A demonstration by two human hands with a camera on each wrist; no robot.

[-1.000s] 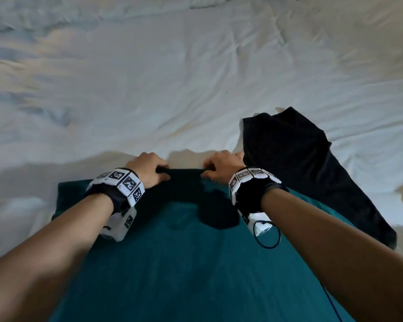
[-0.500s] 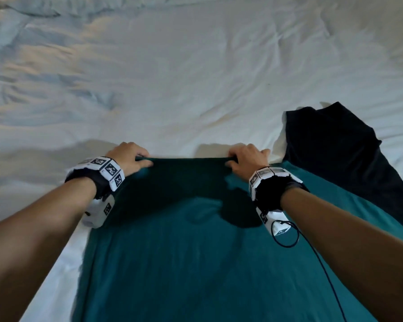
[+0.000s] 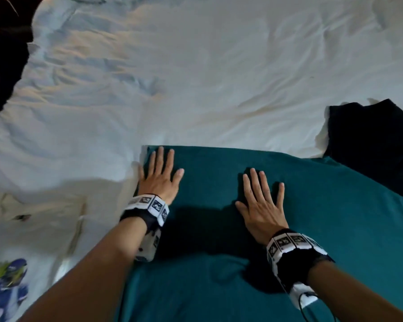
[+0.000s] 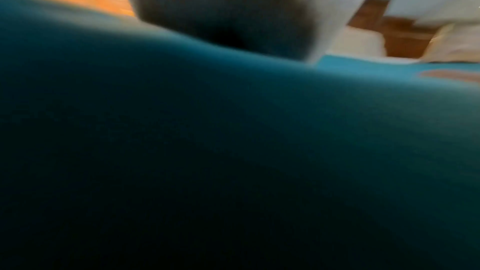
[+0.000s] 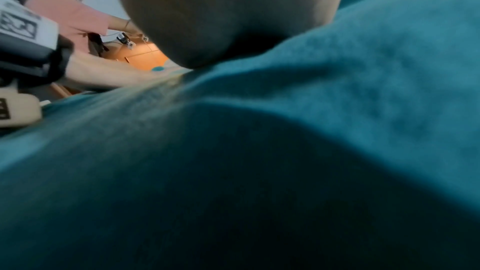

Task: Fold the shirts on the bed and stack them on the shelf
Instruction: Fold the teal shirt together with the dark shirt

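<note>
A teal shirt (image 3: 323,228) lies spread on the white bed (image 3: 196,77), its far edge straight. My left hand (image 3: 159,175) lies flat on the shirt's far left corner with fingers straight and spread. My right hand (image 3: 263,201) presses flat on the shirt further right, fingers straight too. Both wrist views are filled by the teal shirt (image 4: 233,151) (image 5: 285,151) close up, with the heel of my left hand (image 4: 221,7) and of my right hand (image 5: 221,17) resting on the cloth. The shelf is out of sight.
A black garment (image 3: 377,145) lies on the bed at the right, touching the teal shirt's far right edge. A white shirt with a blue print (image 3: 7,291) lies at the lower left. Another person in a pink top (image 5: 70,17) shows in the right wrist view.
Both hands have let go of the shirt's far edge that they were gripping and now lie flat on the cloth. The view has swung left.
</note>
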